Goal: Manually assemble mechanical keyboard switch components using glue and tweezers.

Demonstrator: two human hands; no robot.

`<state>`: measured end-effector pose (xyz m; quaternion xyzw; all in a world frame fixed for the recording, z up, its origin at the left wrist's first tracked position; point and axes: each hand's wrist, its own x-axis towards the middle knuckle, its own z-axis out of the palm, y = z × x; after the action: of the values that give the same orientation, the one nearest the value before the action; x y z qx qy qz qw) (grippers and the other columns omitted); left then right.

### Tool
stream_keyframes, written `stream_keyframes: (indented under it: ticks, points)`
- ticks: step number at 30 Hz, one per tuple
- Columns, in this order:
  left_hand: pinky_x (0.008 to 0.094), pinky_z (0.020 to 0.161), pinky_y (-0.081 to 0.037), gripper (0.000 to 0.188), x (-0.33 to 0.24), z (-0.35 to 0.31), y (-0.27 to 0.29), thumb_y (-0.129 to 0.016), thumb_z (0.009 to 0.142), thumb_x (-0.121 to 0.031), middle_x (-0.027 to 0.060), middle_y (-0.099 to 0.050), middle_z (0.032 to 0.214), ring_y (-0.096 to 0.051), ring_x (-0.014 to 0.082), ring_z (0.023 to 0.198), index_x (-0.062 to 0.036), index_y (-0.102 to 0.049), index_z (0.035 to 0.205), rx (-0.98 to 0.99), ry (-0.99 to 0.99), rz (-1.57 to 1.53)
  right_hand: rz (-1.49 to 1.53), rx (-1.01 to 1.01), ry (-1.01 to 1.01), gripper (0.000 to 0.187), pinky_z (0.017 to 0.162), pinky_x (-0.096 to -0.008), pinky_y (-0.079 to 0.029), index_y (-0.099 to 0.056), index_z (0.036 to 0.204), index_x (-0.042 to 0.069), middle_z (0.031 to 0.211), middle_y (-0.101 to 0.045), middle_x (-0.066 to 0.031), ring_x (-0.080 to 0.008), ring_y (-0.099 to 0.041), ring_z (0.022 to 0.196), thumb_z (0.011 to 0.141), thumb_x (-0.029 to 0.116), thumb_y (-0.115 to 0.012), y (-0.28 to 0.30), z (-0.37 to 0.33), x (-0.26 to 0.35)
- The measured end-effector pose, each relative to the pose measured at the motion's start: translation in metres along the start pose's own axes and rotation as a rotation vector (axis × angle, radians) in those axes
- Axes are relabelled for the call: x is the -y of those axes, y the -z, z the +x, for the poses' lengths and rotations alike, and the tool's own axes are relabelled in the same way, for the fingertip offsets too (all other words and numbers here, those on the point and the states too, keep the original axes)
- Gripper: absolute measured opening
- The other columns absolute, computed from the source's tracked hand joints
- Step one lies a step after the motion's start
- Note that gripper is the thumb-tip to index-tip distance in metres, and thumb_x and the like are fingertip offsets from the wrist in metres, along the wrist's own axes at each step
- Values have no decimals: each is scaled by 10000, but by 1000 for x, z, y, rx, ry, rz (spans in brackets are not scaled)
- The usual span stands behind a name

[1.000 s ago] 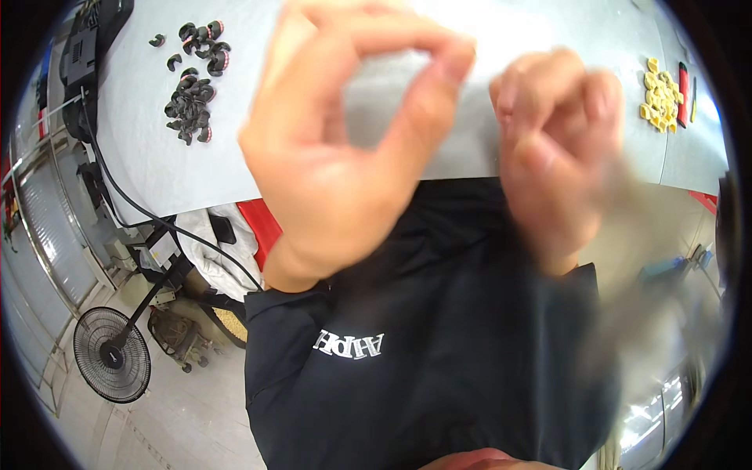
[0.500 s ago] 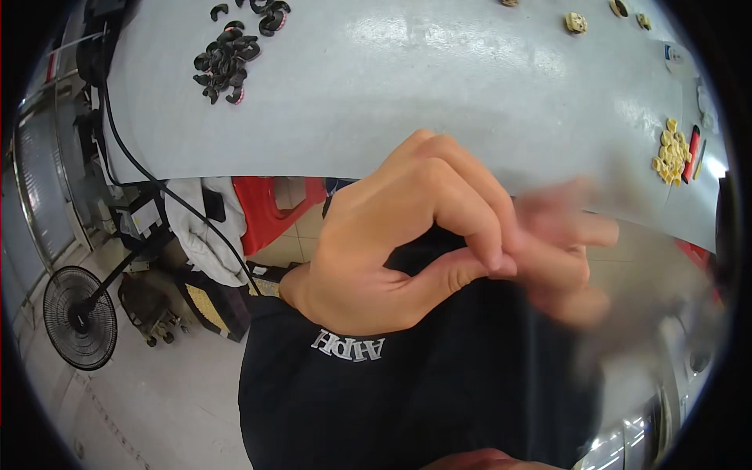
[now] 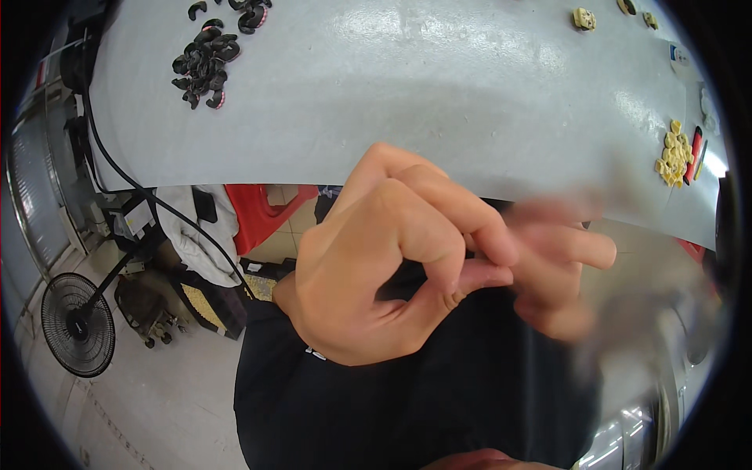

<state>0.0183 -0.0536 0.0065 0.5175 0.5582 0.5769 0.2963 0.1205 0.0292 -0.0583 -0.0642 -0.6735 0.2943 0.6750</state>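
My left hand (image 3: pixel 384 251) is in front of my dark shirt, below the table's near edge. Its thumb and index finger meet in a pinch. Whatever lies between those fingertips is hidden or too small to make out. Directly beside it, my right hand (image 3: pixel 556 266) is partly smeared, with some fingers curled and one pointing outward. The two hands meet at the left fingertips, and I cannot see what the right one holds, if anything.
On the grey table (image 3: pixel 352 102), dark curved pieces with pinkish edges (image 3: pixel 205 66) are heaped at left. Small yellow pieces (image 3: pixel 673 157) lie at right beside a red tool (image 3: pixel 693 155). A black cable (image 3: pixel 117 157) crosses the left side, near a red stool (image 3: pixel 262 215) and fan (image 3: pixel 77 323).
My left hand has shifted slightly left and down, its pinch still closed beside the blurred right hand. The view has also moved a little, so the table pieces appear shifted.
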Motion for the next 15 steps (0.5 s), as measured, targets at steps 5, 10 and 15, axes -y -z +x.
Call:
stream_keyframes:
  ticks: [5, 10, 15]
  points:
    - [223, 572, -288, 423, -4, -4, -3, -762, 712, 18, 79, -666, 832, -362, 117, 651, -123, -371, 793, -35, 27, 20, -11, 39, 55, 322, 579, -277, -256, -299, 833, 123, 683, -650, -5, -108, -457, 732, 845, 195, -613, -1, 3, -2]
    - [240, 577, -274, 430, -3, -2, -2, -756, 707, 33, 74, -660, 831, -343, 131, 653, -128, -363, 774, -28, -34, 112, -43, 9, 88, 354, 546, -276, -245, -300, 827, 107, 668, -646, -30, -114, -466, 702, 814, 178, -646, -5, 6, -4]
    - [251, 580, -269, 427, 0, -8, -10, -752, 710, 32, 69, -646, 821, -331, 137, 662, -133, -361, 755, -106, -60, 160, -36, -31, 84, 382, 523, -277, -230, -304, 811, 96, 660, -645, -55, -124, -463, 667, 775, 138, -682, -9, 2, -3]
